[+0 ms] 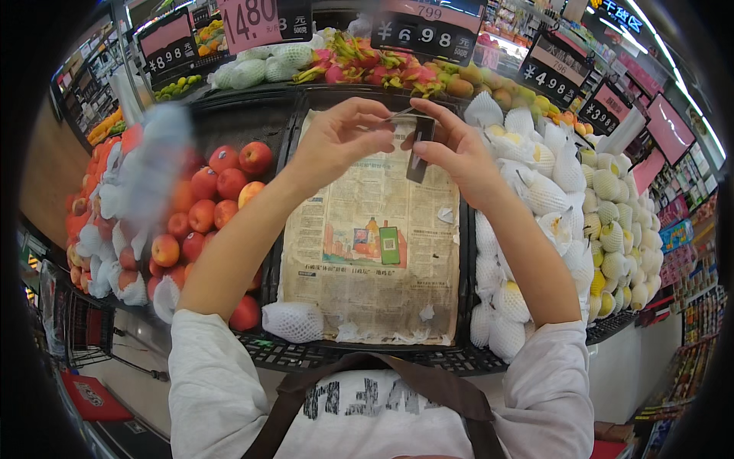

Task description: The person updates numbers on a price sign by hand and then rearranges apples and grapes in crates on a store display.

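Observation:
Both my hands are raised over the far part of a newspaper-lined bin (344, 291), close together. My right hand (462, 149) pinches a dark, flat rectangular piece (420, 151) between thumb and fingers; its kind is not clear. A thin, shiny strip (401, 115) runs from the top of that piece toward my left hand (344, 141). The left hand's fingers are curled at the strip's end, and what lies in them is too small to make out. Below them, the newspaper is stained and bears a few torn white scraps (427, 313).
Red peach-like fruit (202, 214) fills the left side, partly behind a blurred bluish-white shape (157, 172). A white foam net (293, 321) lies at the bin's near left corner. Net-wrapped pale fruit (535, 187) is heaped right. Dragon fruit (382, 65) and price signs (427, 30) line the back.

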`<state>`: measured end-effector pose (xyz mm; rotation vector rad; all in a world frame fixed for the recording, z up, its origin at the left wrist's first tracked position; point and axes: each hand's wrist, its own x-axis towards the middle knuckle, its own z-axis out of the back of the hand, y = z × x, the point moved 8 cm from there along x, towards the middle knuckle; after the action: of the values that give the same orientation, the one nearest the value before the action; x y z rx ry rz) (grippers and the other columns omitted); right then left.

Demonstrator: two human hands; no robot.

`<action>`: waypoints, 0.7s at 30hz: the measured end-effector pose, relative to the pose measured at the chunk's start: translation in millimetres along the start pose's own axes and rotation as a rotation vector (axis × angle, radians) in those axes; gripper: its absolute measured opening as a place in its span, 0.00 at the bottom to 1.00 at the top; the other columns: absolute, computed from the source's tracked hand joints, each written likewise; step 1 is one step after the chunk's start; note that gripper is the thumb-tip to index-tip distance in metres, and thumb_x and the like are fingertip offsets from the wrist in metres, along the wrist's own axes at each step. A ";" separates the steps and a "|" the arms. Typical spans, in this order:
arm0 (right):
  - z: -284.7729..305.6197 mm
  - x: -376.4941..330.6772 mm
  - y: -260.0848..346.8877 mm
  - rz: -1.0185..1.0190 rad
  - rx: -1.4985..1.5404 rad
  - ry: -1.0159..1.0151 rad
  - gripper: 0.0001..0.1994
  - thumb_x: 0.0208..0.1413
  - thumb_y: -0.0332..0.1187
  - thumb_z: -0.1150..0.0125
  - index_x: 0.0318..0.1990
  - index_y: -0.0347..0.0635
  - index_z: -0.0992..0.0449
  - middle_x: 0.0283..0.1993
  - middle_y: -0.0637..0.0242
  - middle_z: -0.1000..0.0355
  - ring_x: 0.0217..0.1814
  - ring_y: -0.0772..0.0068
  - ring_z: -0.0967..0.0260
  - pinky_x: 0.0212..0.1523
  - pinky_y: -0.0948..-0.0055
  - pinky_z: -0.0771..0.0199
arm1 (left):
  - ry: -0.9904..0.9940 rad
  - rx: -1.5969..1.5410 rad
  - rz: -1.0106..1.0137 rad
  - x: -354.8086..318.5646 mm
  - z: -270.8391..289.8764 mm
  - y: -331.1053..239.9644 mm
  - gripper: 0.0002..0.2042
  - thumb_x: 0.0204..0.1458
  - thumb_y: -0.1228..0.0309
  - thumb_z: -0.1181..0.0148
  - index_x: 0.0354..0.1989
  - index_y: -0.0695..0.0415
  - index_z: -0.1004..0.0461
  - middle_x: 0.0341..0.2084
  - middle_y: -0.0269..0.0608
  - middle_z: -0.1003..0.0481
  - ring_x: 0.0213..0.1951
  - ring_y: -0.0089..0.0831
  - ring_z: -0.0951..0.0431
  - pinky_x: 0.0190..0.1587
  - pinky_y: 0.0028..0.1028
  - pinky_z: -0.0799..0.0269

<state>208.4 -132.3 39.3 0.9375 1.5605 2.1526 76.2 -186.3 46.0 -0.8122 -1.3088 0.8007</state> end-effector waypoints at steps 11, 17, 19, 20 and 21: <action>-49.3 -36.0 -30.9 -0.148 0.465 0.206 0.28 0.56 0.40 0.47 0.62 0.44 0.47 0.46 0.58 0.30 0.50 0.70 0.33 0.48 0.74 0.34 | -0.143 0.080 -0.120 -34.0 43.6 -19.4 0.07 0.54 0.74 0.48 0.38 0.64 0.28 0.30 0.36 0.25 0.31 0.24 0.23 0.35 0.20 0.29; -64.4 -25.1 -30.8 -0.069 0.405 0.054 0.29 0.54 0.38 0.44 0.62 0.49 0.45 0.48 0.60 0.30 0.41 0.82 0.34 0.37 0.82 0.34 | -0.044 0.195 -0.382 -61.3 52.8 -47.6 0.08 0.52 0.85 0.52 0.40 0.65 0.30 0.34 0.41 0.25 0.40 0.26 0.25 0.44 0.22 0.30; -67.7 -20.8 -27.6 -0.006 0.306 -0.023 0.27 0.53 0.35 0.43 0.61 0.48 0.42 0.49 0.61 0.30 0.34 0.88 0.37 0.28 0.87 0.37 | -0.054 0.169 -0.388 -73.4 58.6 -49.7 0.08 0.52 0.86 0.52 0.39 0.65 0.30 0.35 0.42 0.25 0.41 0.26 0.25 0.45 0.22 0.31; -69.9 -19.6 -26.7 -0.004 0.254 -0.060 0.27 0.52 0.34 0.43 0.60 0.48 0.41 0.48 0.62 0.29 0.34 0.88 0.38 0.28 0.87 0.37 | -0.059 0.155 -0.391 -76.9 63.0 -49.6 0.08 0.51 0.86 0.52 0.38 0.65 0.29 0.36 0.42 0.26 0.42 0.25 0.26 0.45 0.22 0.31; -73.9 -18.8 -26.3 -0.003 0.202 -0.092 0.26 0.52 0.33 0.43 0.60 0.47 0.40 0.48 0.62 0.29 0.33 0.88 0.38 0.28 0.87 0.37 | -0.023 0.146 -0.354 -78.9 68.4 -42.2 0.11 0.50 0.85 0.50 0.43 0.63 0.33 0.41 0.43 0.28 0.45 0.26 0.28 0.45 0.23 0.31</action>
<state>169.5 -187.4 -5.0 1.0792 1.7555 1.9467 2.9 -271.7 49.5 -0.4395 -1.3495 0.6150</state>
